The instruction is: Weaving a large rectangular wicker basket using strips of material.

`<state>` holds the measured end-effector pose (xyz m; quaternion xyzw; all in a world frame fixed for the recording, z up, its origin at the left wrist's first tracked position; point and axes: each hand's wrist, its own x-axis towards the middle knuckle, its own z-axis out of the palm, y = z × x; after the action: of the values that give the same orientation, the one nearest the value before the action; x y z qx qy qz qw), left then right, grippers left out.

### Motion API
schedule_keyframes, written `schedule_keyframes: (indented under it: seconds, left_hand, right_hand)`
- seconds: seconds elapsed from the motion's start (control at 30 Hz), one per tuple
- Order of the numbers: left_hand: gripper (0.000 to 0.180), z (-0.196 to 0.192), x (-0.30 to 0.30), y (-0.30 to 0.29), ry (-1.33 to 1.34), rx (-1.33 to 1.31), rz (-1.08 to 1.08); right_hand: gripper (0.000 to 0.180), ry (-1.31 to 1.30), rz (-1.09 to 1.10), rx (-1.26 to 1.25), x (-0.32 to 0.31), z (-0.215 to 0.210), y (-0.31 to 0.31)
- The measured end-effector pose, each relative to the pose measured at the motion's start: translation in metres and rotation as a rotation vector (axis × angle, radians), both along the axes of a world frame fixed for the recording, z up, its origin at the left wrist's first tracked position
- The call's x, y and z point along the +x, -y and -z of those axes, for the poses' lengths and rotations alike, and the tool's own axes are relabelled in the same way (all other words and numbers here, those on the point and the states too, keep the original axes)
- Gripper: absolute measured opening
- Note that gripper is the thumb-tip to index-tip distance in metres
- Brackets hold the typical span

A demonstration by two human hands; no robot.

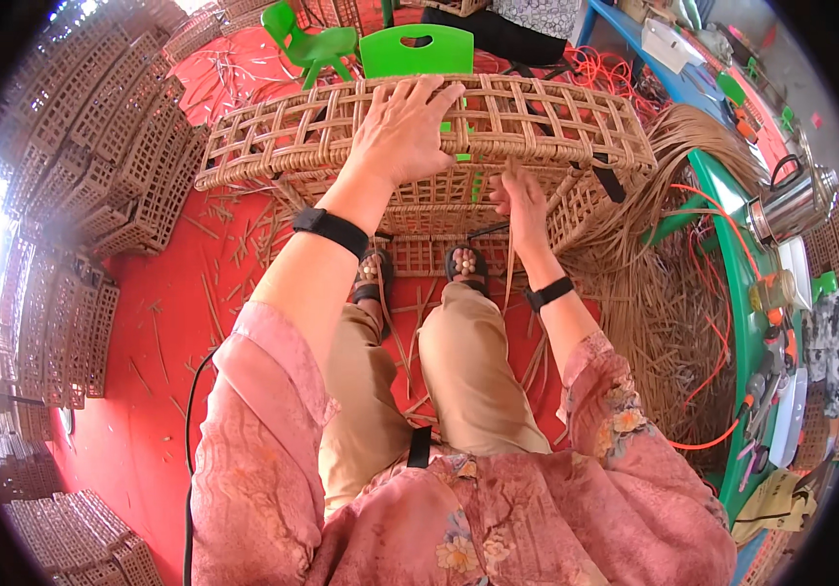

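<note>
- The woven rattan basket (pixel 498 127) stands on the red floor (pixel 166 322) just in front of the person's sandalled feet, its open-lattice upper face turned toward the camera
- The left hand (pixel 405 132) lies flat on that upper face, fingers spread and pressing down, gripping nothing
- The right hand (pixel 522 200) is lower, at the basket's near side, fingers pinched together on a thin rattan strand (pixel 509 269) that hangs down toward the knee
- The basket looks light for its bulk and fairly stiff, though the lattice probably gives a little under pressure; the thick rim seems the firmest place to hold
- The strand looks thin and springy, likely to kink if bent sharply, so it is best held close to the weave
- Loose rattan strips (pixel 664 322) lie heaped to the right
</note>
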<state>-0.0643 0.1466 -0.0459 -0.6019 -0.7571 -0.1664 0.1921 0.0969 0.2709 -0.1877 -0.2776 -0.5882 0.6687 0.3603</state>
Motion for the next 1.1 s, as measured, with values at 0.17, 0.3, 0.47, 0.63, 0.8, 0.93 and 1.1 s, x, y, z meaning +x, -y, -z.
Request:
schedule_keyframes:
  seconds: [0.17, 0.3, 0.47, 0.63, 0.8, 0.93, 1.1]
  left_hand:
    - [0.083, 0.001, -0.001, -0.006, -0.044, 0.066, 0.020]
    - [0.081, 0.000, -0.002, -0.003, -0.037, 0.078, 0.017]
    - [0.081, 0.003, 0.000, 0.001, -0.015, 0.067, 0.016]
    - [0.083, 0.002, 0.001, -0.005, -0.026, 0.042, -0.010]
    - [0.090, 0.003, -0.008, -0.014, -0.031, 0.015, 0.018]
    - [0.091, 0.004, -0.016, -0.025, -0.039, -0.002, -0.029]
    - [0.094, -0.004, -0.033, -0.042, -0.041, -0.079, -0.054]
  right_hand:
    - [0.042, 0.019, 0.019, 0.148, -0.005, -0.003, 0.003]
    - [0.039, -0.008, -0.052, 0.186, -0.018, 0.009, 0.003]
    - [0.027, 0.043, -0.268, -0.150, -0.032, -0.004, 0.019]
    - [0.029, -0.122, -0.531, -0.307, -0.074, 0.015, 0.036]
    - [0.031, -0.161, -0.580, -0.405, -0.107, 0.034, 0.043]
    - [0.033, -0.091, -0.618, -0.375, -0.126, 0.036, 0.065]
    - [0.034, -0.098, -0.766, -0.373, -0.121, 0.015, 0.082]
